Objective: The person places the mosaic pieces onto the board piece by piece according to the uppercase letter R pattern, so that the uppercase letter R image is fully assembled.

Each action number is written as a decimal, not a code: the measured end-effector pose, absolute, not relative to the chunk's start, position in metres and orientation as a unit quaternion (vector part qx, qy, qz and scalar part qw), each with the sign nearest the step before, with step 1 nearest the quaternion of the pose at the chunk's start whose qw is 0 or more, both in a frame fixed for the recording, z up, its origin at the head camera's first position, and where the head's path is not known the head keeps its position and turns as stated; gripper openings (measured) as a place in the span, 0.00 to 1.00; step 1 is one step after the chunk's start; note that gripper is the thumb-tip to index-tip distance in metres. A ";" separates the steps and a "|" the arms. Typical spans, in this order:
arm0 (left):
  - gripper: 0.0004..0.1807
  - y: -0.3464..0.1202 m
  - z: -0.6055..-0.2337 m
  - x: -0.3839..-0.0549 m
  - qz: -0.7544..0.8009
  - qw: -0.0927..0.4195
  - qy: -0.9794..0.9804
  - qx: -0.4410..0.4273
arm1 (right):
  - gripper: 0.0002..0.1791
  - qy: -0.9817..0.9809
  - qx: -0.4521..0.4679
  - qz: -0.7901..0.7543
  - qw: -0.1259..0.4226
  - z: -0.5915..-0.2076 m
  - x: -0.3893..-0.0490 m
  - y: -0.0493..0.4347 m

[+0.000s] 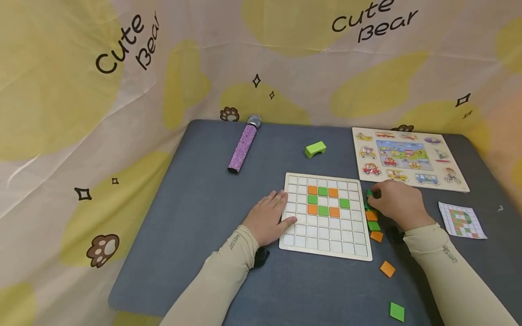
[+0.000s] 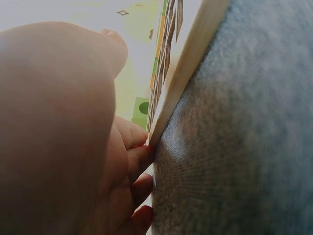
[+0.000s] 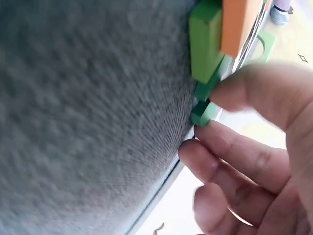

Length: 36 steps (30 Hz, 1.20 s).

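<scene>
A wooden grid board (image 1: 323,232) with white cells lies on the table, with orange tiles (image 1: 334,212) and green tiles (image 1: 312,199) set in its upper middle. My left hand (image 1: 267,219) rests flat at the board's left edge, fingers extended and fingertips right at the rim. Beside the board's right edge, my right hand (image 1: 397,201) reaches down over a column of loose tiles. In the right wrist view its thumb and index finger pinch a dark green tile (image 3: 203,113). Next to that tile stand a lighter green tile (image 3: 204,44) and an orange tile (image 3: 234,24).
A purple glittery microphone (image 1: 243,147) and a green arch block (image 1: 316,149) lie behind the board. At the back right is a picture puzzle board (image 1: 367,174), with a printed pattern card (image 1: 462,220) before it. Nearer are a stray orange tile (image 1: 388,269) and green tile (image 1: 397,312).
</scene>
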<state>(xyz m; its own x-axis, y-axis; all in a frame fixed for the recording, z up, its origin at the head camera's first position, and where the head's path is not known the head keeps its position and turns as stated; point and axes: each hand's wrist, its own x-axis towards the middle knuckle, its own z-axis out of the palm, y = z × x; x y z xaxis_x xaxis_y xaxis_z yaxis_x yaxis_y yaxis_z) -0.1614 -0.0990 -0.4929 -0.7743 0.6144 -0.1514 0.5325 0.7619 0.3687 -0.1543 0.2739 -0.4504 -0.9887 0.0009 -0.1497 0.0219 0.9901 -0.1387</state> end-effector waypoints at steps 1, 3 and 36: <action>0.45 -0.099 -0.493 -0.161 0.153 0.134 0.929 0.308 | 0.20 0.995 0.005 -0.071 0.069 -0.450 -0.155 0.273; 0.45 -0.100 -0.493 -0.161 0.152 0.136 0.929 0.308 | 0.20 0.996 -0.003 -0.072 0.053 -0.448 -0.155 0.268; 0.44 -0.101 -0.491 -0.162 0.155 0.133 0.929 0.308 | 0.19 0.986 -0.045 -0.086 0.138 -0.428 -0.146 0.269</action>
<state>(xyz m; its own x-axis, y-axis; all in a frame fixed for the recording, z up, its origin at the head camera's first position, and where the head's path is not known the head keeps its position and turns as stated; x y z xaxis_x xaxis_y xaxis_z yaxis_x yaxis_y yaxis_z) -0.1619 -0.1008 -0.4912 -0.7741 0.6144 -0.1523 0.5316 0.7616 0.3708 -0.1459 0.2688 -0.4276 -0.9576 -0.1125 -0.2651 -0.0647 0.9810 -0.1827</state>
